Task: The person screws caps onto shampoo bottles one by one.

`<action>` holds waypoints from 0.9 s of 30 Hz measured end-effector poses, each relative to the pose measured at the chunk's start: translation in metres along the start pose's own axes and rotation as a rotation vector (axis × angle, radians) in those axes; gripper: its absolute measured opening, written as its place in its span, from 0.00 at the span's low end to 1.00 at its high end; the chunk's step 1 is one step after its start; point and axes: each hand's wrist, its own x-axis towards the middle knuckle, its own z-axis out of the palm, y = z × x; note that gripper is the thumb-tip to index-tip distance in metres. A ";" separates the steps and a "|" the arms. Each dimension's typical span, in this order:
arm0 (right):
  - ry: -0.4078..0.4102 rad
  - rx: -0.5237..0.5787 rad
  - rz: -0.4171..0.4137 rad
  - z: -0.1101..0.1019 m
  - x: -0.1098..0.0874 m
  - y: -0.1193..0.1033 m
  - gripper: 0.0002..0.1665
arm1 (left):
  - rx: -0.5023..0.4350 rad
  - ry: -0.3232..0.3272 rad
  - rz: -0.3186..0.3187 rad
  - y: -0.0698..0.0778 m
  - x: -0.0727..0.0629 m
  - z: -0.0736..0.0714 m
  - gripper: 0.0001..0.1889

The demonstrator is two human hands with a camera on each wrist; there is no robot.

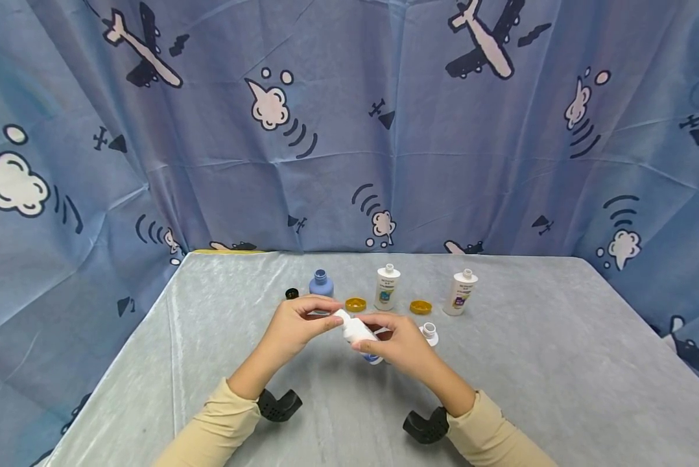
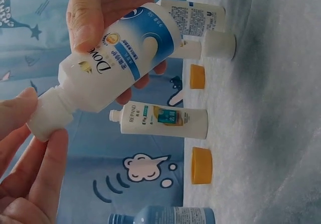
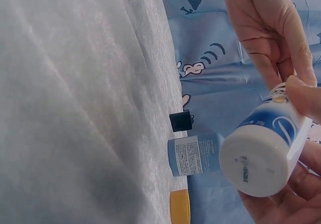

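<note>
A white Dove bottle with a blue lower label (image 2: 143, 40) is held up tilted above the table, its neck toward the left hand. My right hand (image 1: 404, 344) grips the bottle's body, with the thumb across one side and the fingers behind. My left hand (image 1: 297, 321) pinches the white cap (image 2: 50, 114) at the bottle's neck between thumb and fingers. Whether the cap is threaded tight I cannot tell. The right wrist view shows the bottle's round white base (image 3: 255, 161) facing the camera. My right palm hides part of the bottle in the head view.
Behind the hands stand a capless blue bottle (image 1: 321, 285) and two capless white bottles, one central (image 1: 386, 290) and one farther right (image 1: 461, 295). A black cap (image 1: 292, 294) and two yellow caps lie among them. Another uncapped white bottle (image 1: 429, 332) is partly hidden by my right hand.
</note>
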 end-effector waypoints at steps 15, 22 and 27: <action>0.011 0.034 0.030 0.000 0.001 0.002 0.26 | 0.045 0.068 -0.100 0.001 0.001 0.000 0.16; 0.008 0.033 0.037 0.000 0.002 0.002 0.26 | 0.044 0.018 -0.074 -0.001 0.001 -0.001 0.14; 0.001 0.040 0.036 -0.001 0.001 0.001 0.26 | -0.017 -0.045 -0.015 -0.001 0.000 -0.002 0.15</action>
